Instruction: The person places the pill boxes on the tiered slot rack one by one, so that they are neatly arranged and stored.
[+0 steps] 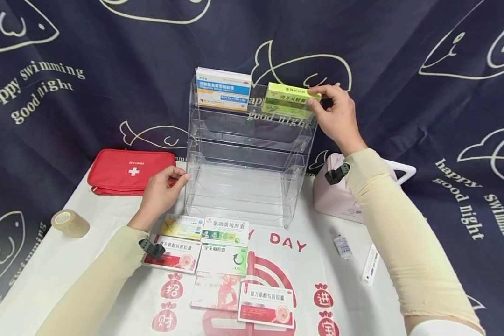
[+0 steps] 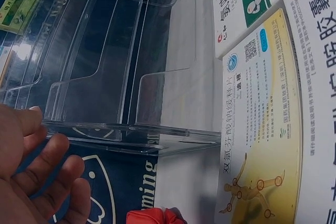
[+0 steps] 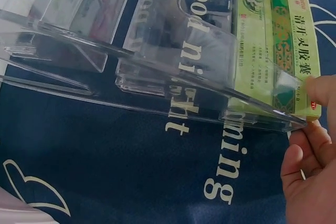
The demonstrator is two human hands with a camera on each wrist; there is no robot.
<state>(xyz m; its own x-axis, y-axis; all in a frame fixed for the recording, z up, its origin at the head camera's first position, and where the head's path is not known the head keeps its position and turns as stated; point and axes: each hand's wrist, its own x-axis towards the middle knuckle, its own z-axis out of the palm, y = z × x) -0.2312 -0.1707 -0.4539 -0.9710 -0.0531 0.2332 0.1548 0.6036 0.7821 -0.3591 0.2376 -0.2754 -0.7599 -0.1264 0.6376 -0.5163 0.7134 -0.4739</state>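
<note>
My right hand point(image 1: 338, 114) pinches the right end of a yellow-green medicine box point(image 1: 286, 100) between thumb and fingers. That box stands in the top tier of a clear acrylic display rack point(image 1: 245, 161), at its right side; the right wrist view shows its lower part behind the clear front. A blue, white and orange medicine box point(image 1: 223, 88) occupies the same tier on the left. Beside the rack's left wall is my left hand point(image 1: 161, 191), its fingers loosely bent and holding nothing. Whether its fingertips touch the wall I cannot tell.
In front of the rack lie several flat medicine boxes, among them a yellow one point(image 1: 181, 227) and a red-and-white one point(image 1: 266, 305). A red first-aid pouch point(image 1: 117, 170) and a tape roll point(image 1: 70, 223) lie left. Right are a pink case point(image 1: 336, 200), a small vial point(image 1: 343, 247) and a white strip point(image 1: 370, 265).
</note>
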